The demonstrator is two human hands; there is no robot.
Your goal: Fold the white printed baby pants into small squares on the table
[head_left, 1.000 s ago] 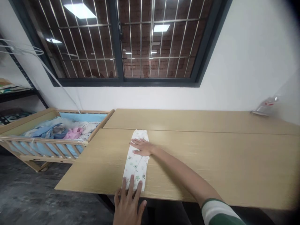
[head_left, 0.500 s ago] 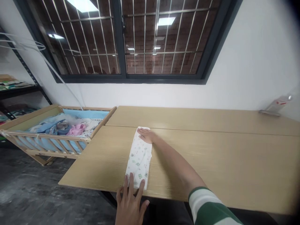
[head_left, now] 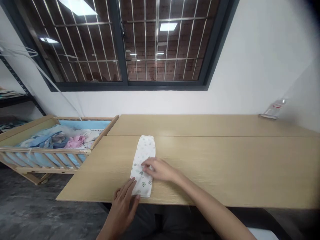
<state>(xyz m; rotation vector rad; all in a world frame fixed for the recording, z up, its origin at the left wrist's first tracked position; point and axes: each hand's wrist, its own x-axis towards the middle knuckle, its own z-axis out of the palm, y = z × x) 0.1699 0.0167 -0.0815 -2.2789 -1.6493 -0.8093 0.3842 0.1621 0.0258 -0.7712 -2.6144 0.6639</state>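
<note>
Fingers (head_left: 150, 165) on folded cloth (head_left: 144, 150), wooden crib (head_left: 45, 150) nearby

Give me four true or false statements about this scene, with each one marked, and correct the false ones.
1. The right hand rests on a folded printed baby garment. True.
2. The left hand is lifting the garment high above the wooden tabletop. False: the garment lies flat on the tabletop, with the left hand by its near end.
3. A wooden crib with a pink garment inside stands left of the table. True.
4. The window behind the table has no bars. False: metal bars run across it.
</note>
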